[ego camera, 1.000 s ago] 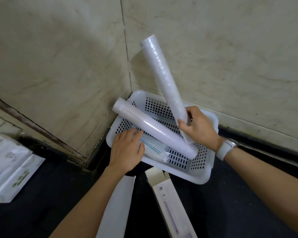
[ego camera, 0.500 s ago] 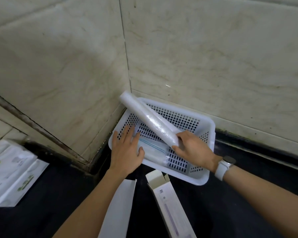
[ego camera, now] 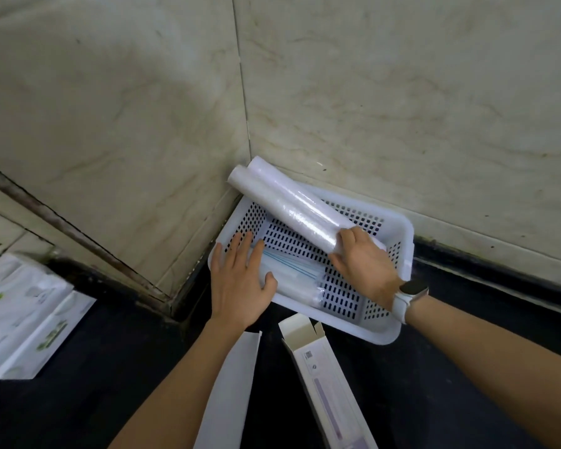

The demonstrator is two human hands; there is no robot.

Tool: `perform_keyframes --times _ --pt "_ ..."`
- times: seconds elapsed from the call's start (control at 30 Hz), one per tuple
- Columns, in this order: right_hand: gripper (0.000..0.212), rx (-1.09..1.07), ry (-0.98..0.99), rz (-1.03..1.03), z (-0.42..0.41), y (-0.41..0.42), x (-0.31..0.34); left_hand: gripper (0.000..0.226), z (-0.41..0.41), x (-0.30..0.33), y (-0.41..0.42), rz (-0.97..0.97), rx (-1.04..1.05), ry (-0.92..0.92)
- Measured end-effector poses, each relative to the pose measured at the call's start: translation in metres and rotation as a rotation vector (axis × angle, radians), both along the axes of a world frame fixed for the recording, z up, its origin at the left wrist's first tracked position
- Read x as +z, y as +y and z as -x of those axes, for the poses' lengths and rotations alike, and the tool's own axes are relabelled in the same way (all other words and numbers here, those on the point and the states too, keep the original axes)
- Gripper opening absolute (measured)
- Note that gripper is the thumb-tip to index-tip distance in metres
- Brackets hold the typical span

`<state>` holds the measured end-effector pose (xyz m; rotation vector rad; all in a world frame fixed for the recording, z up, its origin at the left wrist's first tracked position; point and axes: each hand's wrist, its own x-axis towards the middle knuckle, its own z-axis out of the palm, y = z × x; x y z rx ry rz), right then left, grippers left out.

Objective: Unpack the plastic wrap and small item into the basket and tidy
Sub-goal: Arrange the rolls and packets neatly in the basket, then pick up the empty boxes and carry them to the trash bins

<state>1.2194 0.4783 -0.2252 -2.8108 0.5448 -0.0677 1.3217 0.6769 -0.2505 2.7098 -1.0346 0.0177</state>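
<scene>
A white perforated basket (ego camera: 399, 228) sits in the wall corner on a black counter. Two plastic wrap rolls lie side by side across it, their far ends sticking out over the back left rim. My right hand (ego camera: 365, 264) grips the near end of the front roll (ego camera: 292, 210); the rear roll (ego camera: 266, 168) shows just behind it. A small clear packet with blue lines (ego camera: 300, 275) lies on the basket floor. My left hand (ego camera: 240, 281) rests flat, fingers spread, on the basket's left rim and touches the packet.
An opened long white carton (ego camera: 331, 380) lies in front of the basket, with a second white carton (ego camera: 234, 390) to its left under my left forearm. White packs with green print (ego camera: 26, 315) lie at the far left. Marble walls close the back.
The roll in my right hand came down from upright and now lies across the basket beside the other roll. My left hand barely moved. The camera shifted slightly.
</scene>
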Motion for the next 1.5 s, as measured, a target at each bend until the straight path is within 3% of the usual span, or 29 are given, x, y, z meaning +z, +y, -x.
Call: perform_keyframes --times 0.2,0.37,0.6,0.73,0.9,1.0,1.07,1.13,1.23,1.37,1.5 --pt "0.037 -0.034 0.024 0.139 0.001 0.002 -0.013 0.067 0.001 0.000 0.000 -0.003 0.006 -0.017" --pt "0.042 -0.018 0.065 0.051 -0.009 -0.003 -0.017 0.067 0.000 -0.002 0.000 -0.019 0.007 -0.018" --pt "0.040 0.093 0.091 0.133 -0.009 -0.011 -0.023 0.066 0.000 -0.003 0.001 -0.024 0.006 -0.017" --pt "0.035 0.033 0.090 0.166 -0.009 -0.003 -0.028 0.064 -0.001 -0.004 0.000 -0.027 0.011 -0.017" --pt "0.041 -0.021 0.083 0.008 0.004 0.002 -0.014 0.059 0.000 0.000 0.002 0.026 -0.004 0.066" --pt "0.047 -0.087 -0.112 -0.107 0.021 0.019 0.010 0.054 0.010 0.016 0.007 0.202 0.004 0.188" --pt "0.040 -0.098 -0.331 -0.210 0.043 0.046 0.027 0.050 0.029 0.026 0.023 0.304 0.074 0.210" --pt "0.031 -0.047 -0.404 -0.283 0.078 0.079 0.031 0.053 0.058 0.029 0.049 0.312 0.199 0.255" --pt "0.036 -0.049 -0.241 -0.283 0.132 0.126 0.015 0.072 0.104 0.020 0.095 0.152 0.393 0.402" --pt "0.080 -0.188 0.172 -0.250 0.173 0.164 -0.018 0.106 0.146 -0.001 0.134 -0.051 0.445 0.598" --pt "0.085 -0.267 0.200 -0.154 0.183 0.182 -0.034 0.118 0.171 -0.011 0.139 -0.114 0.409 0.517"
